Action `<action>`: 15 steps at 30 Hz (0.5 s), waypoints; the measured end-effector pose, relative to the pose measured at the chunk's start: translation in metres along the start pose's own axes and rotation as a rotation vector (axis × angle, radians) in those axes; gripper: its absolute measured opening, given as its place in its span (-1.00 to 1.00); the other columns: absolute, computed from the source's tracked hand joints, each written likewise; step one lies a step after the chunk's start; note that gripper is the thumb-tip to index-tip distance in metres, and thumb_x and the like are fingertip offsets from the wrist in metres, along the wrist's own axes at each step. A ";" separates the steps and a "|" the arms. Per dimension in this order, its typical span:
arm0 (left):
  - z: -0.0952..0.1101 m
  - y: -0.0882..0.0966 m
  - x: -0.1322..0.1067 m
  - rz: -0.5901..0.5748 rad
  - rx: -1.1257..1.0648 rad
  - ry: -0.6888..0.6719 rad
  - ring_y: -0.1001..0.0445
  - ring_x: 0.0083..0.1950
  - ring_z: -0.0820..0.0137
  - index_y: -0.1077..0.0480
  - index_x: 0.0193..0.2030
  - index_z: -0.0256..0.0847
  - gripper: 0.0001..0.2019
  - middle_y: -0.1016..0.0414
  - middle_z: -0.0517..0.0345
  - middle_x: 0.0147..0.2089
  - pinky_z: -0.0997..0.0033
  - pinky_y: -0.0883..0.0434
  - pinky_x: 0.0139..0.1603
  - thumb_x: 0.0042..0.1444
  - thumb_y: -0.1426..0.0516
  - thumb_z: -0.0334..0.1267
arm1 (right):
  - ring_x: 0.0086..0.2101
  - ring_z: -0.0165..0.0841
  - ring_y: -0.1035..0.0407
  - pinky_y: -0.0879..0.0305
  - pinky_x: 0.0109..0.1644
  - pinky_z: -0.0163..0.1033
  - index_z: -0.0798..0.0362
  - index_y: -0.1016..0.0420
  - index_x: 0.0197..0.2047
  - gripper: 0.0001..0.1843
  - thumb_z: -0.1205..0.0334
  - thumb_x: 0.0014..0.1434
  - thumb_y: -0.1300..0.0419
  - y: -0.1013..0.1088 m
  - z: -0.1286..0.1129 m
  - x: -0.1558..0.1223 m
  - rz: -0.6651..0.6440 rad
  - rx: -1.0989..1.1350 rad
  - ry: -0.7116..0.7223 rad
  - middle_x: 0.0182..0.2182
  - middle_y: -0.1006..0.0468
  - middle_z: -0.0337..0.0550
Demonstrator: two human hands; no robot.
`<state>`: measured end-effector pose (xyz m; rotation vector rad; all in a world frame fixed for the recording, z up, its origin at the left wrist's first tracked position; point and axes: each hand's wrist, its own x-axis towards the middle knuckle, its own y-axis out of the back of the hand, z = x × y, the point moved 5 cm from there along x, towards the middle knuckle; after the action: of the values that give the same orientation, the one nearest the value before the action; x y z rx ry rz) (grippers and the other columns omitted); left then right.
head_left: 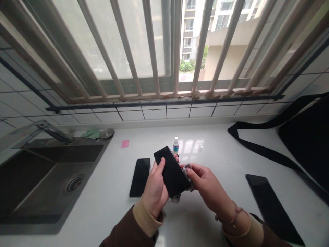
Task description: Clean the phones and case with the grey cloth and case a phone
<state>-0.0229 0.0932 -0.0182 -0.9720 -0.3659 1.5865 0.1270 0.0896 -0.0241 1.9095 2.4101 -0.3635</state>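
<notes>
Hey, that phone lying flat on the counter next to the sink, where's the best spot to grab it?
Pinch the flat phone across its two long edges near the middle, coming straight down from above. It lies screen-up and thin, and both edges are free.

A sink (51, 178) lies left of a phone (140, 176) on the counter (218, 154); a bottle (175, 144) stands behind.

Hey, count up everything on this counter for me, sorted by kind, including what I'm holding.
Black phones: 3 (one in the left hand at, one lying flat, one at right)
Small dropper bottles: 1
Wipes or cloths: 2 (grey, in the right hand at; green by the sink)
Pink notes: 1
Black bags: 1
Total: 8
</notes>
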 end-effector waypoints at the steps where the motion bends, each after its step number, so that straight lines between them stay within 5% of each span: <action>1: 0.001 0.001 0.000 0.020 -0.013 0.007 -0.71 -0.08 0.13 -0.50 0.19 -0.30 -0.65 -0.67 -0.24 0.05 -0.04 -0.63 0.09 0.40 -0.21 -0.12 | -0.44 -0.43 -0.36 -0.30 -0.41 -0.36 0.09 -0.67 -0.07 -0.59 -0.12 0.38 -0.26 0.000 -0.001 -0.001 0.003 -0.058 0.020 -0.37 -0.59 -0.18; 6: 0.004 0.004 0.003 0.071 -0.092 0.055 -0.70 -0.10 0.12 -0.53 0.14 -0.38 -0.59 -0.67 -0.28 0.01 0.01 -0.65 0.04 0.43 -0.15 -0.04 | -0.44 -0.38 -0.42 -0.35 -0.39 -0.32 0.09 -0.67 -0.18 -0.58 -0.10 0.41 -0.21 0.003 -0.004 0.001 -0.018 -0.230 0.058 -0.43 -0.58 -0.20; 9: 0.005 0.007 0.005 0.104 -0.116 0.058 -0.69 -0.07 0.12 -0.56 0.11 -0.40 -0.57 -0.67 -0.28 0.00 0.04 -0.63 0.09 0.43 -0.14 -0.02 | -0.33 -0.26 -0.56 -0.51 -0.27 -0.23 0.09 -0.69 -0.14 -0.57 -0.10 0.42 -0.19 0.019 -0.011 0.002 0.129 -0.263 0.106 -0.32 -0.68 -0.10; 12: 0.002 0.007 0.005 0.097 -0.131 0.066 -0.69 -0.06 0.10 -0.57 0.07 -0.40 -0.52 -0.67 -0.28 -0.01 0.03 -0.62 0.10 0.46 -0.07 0.03 | -0.12 -0.14 -0.64 -0.60 0.00 -0.07 0.03 -0.71 0.02 -0.64 0.00 0.45 -0.19 0.033 -0.029 -0.005 0.380 -0.475 0.362 -0.12 -0.75 -0.02; 15: 0.000 0.002 0.004 0.061 -0.155 0.069 -0.69 -0.09 0.10 -0.57 0.05 -0.39 -0.46 -0.67 -0.28 -0.05 0.00 -0.61 0.10 0.48 0.01 0.08 | 0.06 -0.15 -0.63 -0.56 0.23 -0.01 -0.03 -0.67 0.16 -0.68 0.23 0.44 -0.18 0.019 -0.040 -0.014 0.338 -0.722 0.676 0.06 -0.72 -0.03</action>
<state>-0.0242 0.0962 -0.0216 -1.1632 -0.4194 1.5928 0.1535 0.0886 0.0145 2.1677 1.9556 1.1604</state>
